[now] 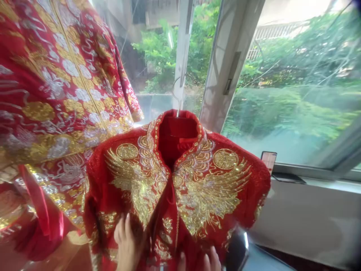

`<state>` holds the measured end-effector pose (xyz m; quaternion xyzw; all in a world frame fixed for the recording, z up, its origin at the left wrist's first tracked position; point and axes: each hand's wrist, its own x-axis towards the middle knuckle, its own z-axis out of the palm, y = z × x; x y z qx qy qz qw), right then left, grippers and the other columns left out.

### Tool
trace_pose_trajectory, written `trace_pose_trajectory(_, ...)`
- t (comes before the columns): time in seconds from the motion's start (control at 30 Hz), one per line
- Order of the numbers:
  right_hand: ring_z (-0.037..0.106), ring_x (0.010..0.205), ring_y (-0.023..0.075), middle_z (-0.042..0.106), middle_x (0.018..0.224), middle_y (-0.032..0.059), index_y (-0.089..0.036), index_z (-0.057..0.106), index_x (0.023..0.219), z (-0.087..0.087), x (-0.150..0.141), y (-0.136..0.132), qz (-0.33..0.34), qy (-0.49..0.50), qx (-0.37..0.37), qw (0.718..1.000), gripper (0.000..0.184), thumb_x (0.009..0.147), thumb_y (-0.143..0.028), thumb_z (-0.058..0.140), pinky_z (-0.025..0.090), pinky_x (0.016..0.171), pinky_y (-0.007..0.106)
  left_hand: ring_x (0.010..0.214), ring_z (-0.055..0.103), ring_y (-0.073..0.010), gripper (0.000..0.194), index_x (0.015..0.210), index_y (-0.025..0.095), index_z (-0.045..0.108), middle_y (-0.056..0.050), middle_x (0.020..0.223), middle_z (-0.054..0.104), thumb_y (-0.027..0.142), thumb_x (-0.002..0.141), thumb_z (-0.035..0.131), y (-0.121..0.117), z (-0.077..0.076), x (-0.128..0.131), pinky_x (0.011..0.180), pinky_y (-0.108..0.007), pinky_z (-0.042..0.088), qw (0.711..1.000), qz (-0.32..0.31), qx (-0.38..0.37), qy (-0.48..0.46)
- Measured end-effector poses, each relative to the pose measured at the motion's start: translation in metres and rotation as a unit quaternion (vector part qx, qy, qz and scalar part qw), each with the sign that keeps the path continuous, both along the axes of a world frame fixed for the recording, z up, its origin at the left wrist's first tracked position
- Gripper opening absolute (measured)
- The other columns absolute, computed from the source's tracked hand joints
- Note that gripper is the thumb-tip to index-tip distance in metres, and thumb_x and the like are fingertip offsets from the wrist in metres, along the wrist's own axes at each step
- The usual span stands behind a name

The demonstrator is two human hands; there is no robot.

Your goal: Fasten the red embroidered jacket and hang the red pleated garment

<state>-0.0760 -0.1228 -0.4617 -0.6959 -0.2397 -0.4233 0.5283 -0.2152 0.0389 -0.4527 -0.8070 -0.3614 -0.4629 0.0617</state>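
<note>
Red jacket [208, 188] on hanger [178, 103], before window [287, 124], beside second garment [64, 90]. Left hand [126, 241] open, fingers extended against jacket front. Right hand [210, 261] at lower jacket, cut off by frame; grip unclear.

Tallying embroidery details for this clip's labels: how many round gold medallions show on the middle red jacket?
2: one medallion near the shoulder at picture left, another medallion near the opposite shoulder. The jacket runs out of frame, so others may be hidden.

right hand [212, 260] cut off, seemingly blurred
</note>
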Motion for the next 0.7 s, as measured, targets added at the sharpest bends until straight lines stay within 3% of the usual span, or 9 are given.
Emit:
trace_pose_trajectory(0.1,0.036,0.13,0.053,0.034,0.147,0.0239,-0.029,0.02,0.153,0.006,-0.017,0.026,-0.085,0.011,-0.074,0.994,0.092,0.075,-0.03,0.069,0.04,0.084,0.077,0.107,0.055,-0.034,0.043,0.125,0.017,0.044,-0.017,0.114,0.055,0.032,0.087,0.055,-0.001,0.01,-0.013,0.086,-0.051,0.048,0.998,-0.067,-0.002,-0.006)
trace_pose_trajectory(0.2,0.04,0.124,0.0516,0.042,0.133,0.0317,-0.016,0.028,0.146,0.025,0.009,0.039,-0.146,0.029,-0.065,0.987,0.085,0.074,-0.034,0.071,0.036,0.089,0.075,0.075,0.057,-0.0232,0.005,0.085,0.02,0.052,-0.006,0.081,0.059,0.024,0.086,0.053,0.002,0.023,-0.012,0.067,-0.036,0.049,0.988,-0.148,-0.031,0.038)
trace_pose_trajectory(0.23,0.046,0.119,0.0481,0.047,0.125,0.03,-0.015,0.031,0.142,0.031,0.02,0.037,-0.132,0.041,-0.04,0.99,0.078,0.075,-0.032,0.068,0.037,0.09,0.072,0.068,0.054,-0.0215,0.01,0.076,0.02,0.05,-0.004,0.073,0.058,0.023,0.086,0.052,0.004,0.027,-0.01,0.063,-0.033,0.047,0.983,-0.171,-0.04,0.055)
trace_pose_trajectory(0.33,0.06,0.1,0.0325,0.058,0.106,0.0179,-0.015,0.028,0.139,0.048,0.033,0.016,0.009,0.127,0.054,0.99,0.071,0.077,-0.027,0.06,0.046,0.09,0.057,0.065,0.055,-0.0196,0.018,0.069,0.02,0.05,-0.004,0.068,0.058,0.019,0.086,0.049,0.008,0.037,-0.007,0.061,-0.029,0.045,0.968,-0.23,-0.07,0.076)
trace_pose_trajectory(0.4,0.063,0.092,0.027,0.059,0.104,0.0141,-0.017,0.026,0.14,0.057,0.014,0.0,0.074,0.178,0.114,0.975,0.07,0.077,-0.026,0.057,0.051,0.083,0.047,0.062,0.057,-0.0178,0.018,0.067,0.019,0.051,-0.004,0.067,0.059,0.017,0.085,0.047,0.005,0.043,-0.008,0.057,-0.026,0.043,0.95,-0.28,-0.103,0.088)
trace_pose_trajectory(0.5,0.064,0.087,0.0257,0.06,0.102,0.0129,-0.02,0.039,0.131,0.064,-0.036,-0.007,0.059,0.171,0.152,0.972,0.054,0.079,-0.028,0.055,0.053,0.075,0.039,0.055,0.054,-0.0164,0.018,0.062,0.02,0.049,-0.003,0.059,0.056,0.013,0.078,0.045,-0.012,0.046,-0.01,0.051,-0.026,0.036,0.906,-0.384,-0.135,0.115)
trace_pose_trajectory(0.6,0.065,0.08,0.027,0.063,0.089,0.0118,-0.019,0.053,0.112,0.063,-0.067,0.007,0.043,0.107,0.065,0.991,0.036,0.078,-0.03,0.057,0.053,0.071,0.038,0.054,0.051,-0.017,0.018,0.059,0.02,0.05,-0.004,0.057,0.054,0.019,0.077,0.045,-0.038,0.046,0.0,0.052,-0.027,0.033,0.853,-0.476,-0.197,0.086)
trace_pose_trajectory(0.67,0.066,0.078,0.0282,0.065,0.087,0.0132,-0.018,0.056,0.108,0.066,-0.063,0.019,0.055,0.073,-0.02,0.996,0.032,0.079,-0.033,0.054,0.054,0.068,0.039,0.056,0.05,-0.0171,0.019,0.061,0.019,0.054,-0.005,0.059,0.056,0.026,0.078,0.05,-0.048,0.047,0.014,0.055,-0.028,0.036,0.822,-0.473,-0.313,0.048)
trace_pose_trajectory(0.7,0.066,0.083,0.0293,0.066,0.091,0.0148,-0.017,0.056,0.11,0.068,-0.057,0.024,0.058,0.083,-0.061,0.993,0.033,0.081,-0.032,0.052,0.055,0.072,0.041,0.059,0.052,-0.0177,0.018,0.065,0.019,0.056,-0.006,0.064,0.059,0.028,0.079,0.051,-0.048,0.047,0.022,0.058,-0.028,0.038,0.821,-0.45,-0.351,0.033)
